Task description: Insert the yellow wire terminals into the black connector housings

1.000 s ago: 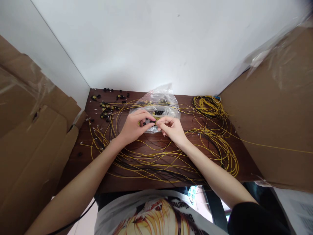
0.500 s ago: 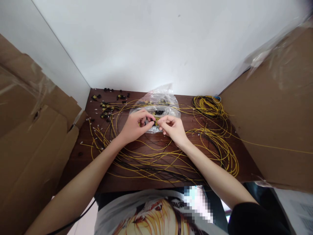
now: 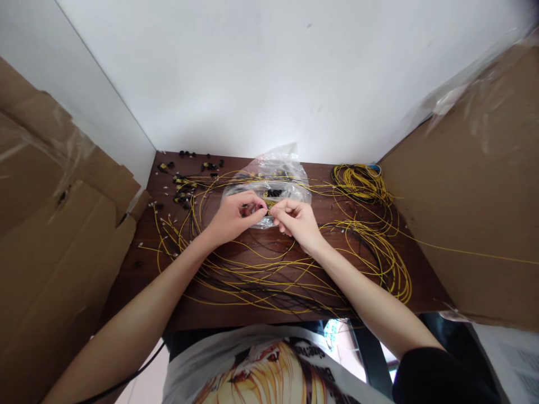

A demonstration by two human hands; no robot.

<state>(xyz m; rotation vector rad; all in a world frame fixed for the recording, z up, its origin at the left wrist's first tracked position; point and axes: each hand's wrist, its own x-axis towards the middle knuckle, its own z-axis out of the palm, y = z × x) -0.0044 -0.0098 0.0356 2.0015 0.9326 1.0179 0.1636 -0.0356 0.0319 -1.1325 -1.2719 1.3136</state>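
Over a clear plastic bag (image 3: 280,160) my two hands face each other, their fingertips nearly touching. My left hand (image 3: 241,216) is closed in a pinch, and what lies between its thumb and finger is too small to name. The thumb and forefinger of my right hand (image 3: 297,220) are pressed together, with a bit of something yellow at the tips that I cannot make out. Small black parts (image 3: 274,193) and yellow ones show inside the bag, just beyond the fingertips.
Yellow and black wires (image 3: 261,266) spread across the brown table (image 3: 145,280). A coiled wire bundle (image 3: 360,182) lies at the back right. Small black and yellow connectors (image 3: 184,188) are scattered at the back left. Cardboard (image 3: 471,185) stands on both sides, a white wall (image 3: 261,73) behind.
The small black piece seen at my left fingertips before is now hardly visible. Both hands have otherwise stayed almost in place.
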